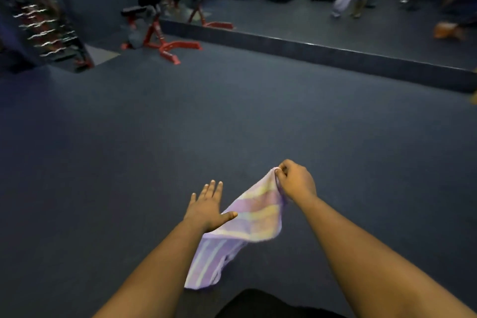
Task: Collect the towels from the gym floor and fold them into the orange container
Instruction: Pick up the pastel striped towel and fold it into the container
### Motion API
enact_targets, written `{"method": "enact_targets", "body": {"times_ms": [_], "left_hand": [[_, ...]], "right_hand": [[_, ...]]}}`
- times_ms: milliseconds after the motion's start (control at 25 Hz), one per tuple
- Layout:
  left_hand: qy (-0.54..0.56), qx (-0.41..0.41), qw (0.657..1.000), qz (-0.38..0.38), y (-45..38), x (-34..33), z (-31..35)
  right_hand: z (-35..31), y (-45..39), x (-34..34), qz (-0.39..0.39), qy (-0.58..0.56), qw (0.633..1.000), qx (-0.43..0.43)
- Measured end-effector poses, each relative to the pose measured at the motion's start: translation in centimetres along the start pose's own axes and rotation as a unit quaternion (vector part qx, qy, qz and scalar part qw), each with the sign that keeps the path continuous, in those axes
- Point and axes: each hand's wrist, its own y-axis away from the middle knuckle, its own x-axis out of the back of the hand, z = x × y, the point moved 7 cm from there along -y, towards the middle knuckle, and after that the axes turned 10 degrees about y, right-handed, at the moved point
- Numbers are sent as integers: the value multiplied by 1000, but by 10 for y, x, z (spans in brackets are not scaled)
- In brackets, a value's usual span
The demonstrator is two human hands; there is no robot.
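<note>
Head | right hand (296, 180) pinches towel (254, 217) corner (raised) | left hand (206, 205) flat, fingers (212, 187) spread

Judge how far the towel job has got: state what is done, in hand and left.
Done: one towel is picked up. In hand: the right hand pinches its top corner, and the open left hand is against its edge. Left: folding it and putting it in the orange container, which is not clearly in view.

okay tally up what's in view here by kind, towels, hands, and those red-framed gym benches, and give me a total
Towels: 1, the purple and yellow striped towel, pinched at a corner by the right hand
Hands: 2, the right hand and the open left hand
Red-framed benches: 1, the red-framed bench (not counting its mirror reflection)
Total: 4
</note>
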Motion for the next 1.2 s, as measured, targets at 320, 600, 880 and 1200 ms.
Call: {"method": "enact_targets", "body": {"times_ms": [320,600,880,1200], "left_hand": [[-80,-163,983,-29,-49,-51,230],[-137,-291,944,-71,-67,-139,470],[-187,-421,881,-112,-58,-220,699],[-237,-552,785,-150,-54,-322,931]], "right_hand": [[240,46,110,88,-11,983,-163],[453,97,206,166,-21,949,-269],[637,181,300,238,-21,883,-404],[816,253,368,298,-35,801,-519]]}}
